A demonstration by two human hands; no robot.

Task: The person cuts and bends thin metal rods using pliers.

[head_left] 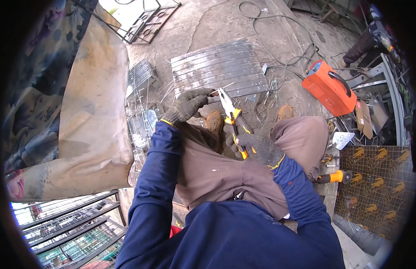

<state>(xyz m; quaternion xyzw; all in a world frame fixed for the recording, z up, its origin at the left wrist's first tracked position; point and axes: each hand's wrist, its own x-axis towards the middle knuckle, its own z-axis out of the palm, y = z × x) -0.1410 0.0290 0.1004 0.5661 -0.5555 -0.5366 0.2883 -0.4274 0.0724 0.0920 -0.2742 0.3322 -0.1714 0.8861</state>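
Observation:
My left hand [188,106], in a grey knitted glove, pinches one end of a thin metal rod [226,86] over my lap. The rod passes by the jaw tips of a pair of pliers [227,104] with yellow-and-black handles. My right hand [258,147], gloved the same way, is wrapped round those handles. The pliers point away from me, their jaws close to my left fingertips. Whether the jaws grip the rod is too small to tell. Beyond my hands, a slatted metal panel [219,67] lies on the ground.
An orange machine [329,88] with a black handle stands at right, near cables [302,56]. A yellow-and-black power tool [335,177] lies by a patterned board [374,188]. Wire mesh [140,121] and a draped sheet [95,112] are left. Another person's leg [362,47] shows upper right.

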